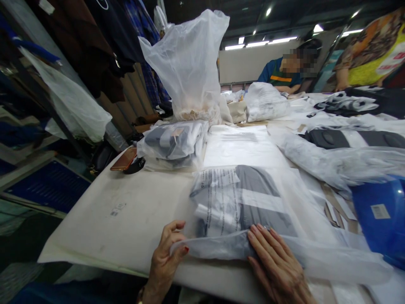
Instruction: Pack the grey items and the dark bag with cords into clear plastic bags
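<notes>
We see a clear bag (243,207) with a folded grey and white garment inside, lying flat on the pale surface (126,211) right before us. A white patch of small print covers the bag's upper left part, but the lines are too small for us to read. The bag's long axis runs away from us toward the far side of the surface, and its near end is a loose flap turned across, left to right.

Our left hand (164,257) pinches the left end of that flap, thumb and fingers (182,250) narrow and closed on the plastic. Our right hand (275,261) lies flat, its fingers spread and pressing on the flap beside the garment.

Beyond the bag lies a white sheet (240,145) with faint printed lines, unreadable. Left of it sits a stack of bagged garments (174,143), and a tall plastic sack (190,63) stands behind. A phone (124,159) rests near the surface's left edge. A blue item (379,215) at right bears a small white sticker, unreadable too.
</notes>
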The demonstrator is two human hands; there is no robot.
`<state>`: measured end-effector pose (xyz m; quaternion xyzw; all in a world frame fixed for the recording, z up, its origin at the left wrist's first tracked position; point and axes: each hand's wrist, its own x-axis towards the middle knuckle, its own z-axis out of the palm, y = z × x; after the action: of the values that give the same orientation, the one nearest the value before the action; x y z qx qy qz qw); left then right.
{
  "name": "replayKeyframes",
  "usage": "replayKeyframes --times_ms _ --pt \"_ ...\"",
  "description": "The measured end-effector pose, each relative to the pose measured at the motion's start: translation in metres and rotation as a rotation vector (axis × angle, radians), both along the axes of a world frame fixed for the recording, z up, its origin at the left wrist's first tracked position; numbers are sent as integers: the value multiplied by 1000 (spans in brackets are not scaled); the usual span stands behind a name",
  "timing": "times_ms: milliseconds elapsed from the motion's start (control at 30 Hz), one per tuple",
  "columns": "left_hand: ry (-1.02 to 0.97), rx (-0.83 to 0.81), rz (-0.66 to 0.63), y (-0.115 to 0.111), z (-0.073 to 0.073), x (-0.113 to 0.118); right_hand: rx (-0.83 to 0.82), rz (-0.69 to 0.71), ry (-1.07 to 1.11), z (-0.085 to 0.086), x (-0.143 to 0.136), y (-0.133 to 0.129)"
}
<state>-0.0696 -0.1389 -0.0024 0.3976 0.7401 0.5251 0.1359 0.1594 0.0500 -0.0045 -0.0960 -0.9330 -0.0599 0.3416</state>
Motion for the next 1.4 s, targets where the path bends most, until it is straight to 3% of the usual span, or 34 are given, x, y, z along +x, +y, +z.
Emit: replayKeyframes --times_ms 133,267,367,467,600,733,967,1067,1200,1267,1400 --pt "-223 14 -89 11 1 -14 -5 6 -7 -2 1 1" --pt "-250 -73 -222 8 2 -21 -12 11 -13 -5 1 1" --pt "-168 -37 -109 3 1 -13 -25 12 -4 -5 1 1" --pt "5 150 -6 3 1 -3 -40 14 16 -4 1 0" --pt "-113 209 -6 13 1 2 -55 11 10 -2 2 -1" --pt "237 81 178 22 -2 -1 -65 12 1 -2 2 -2" --pt "554 52 225 21 4 0 -98 -5 -17 -8 4 -4" --pt "433 22 296 21 6 3 -103 -7 -28 -8 5 -4" --pt "-33 -203 274 21 5 -3 -102 -8 -14 -6 3 -2" --pt "-177 -235 271 18 5 -6 -105 -4 -8 -5 1 -3" --pt "-95 -218 388 17 4 -1 -202 34 11 8 3 -8"
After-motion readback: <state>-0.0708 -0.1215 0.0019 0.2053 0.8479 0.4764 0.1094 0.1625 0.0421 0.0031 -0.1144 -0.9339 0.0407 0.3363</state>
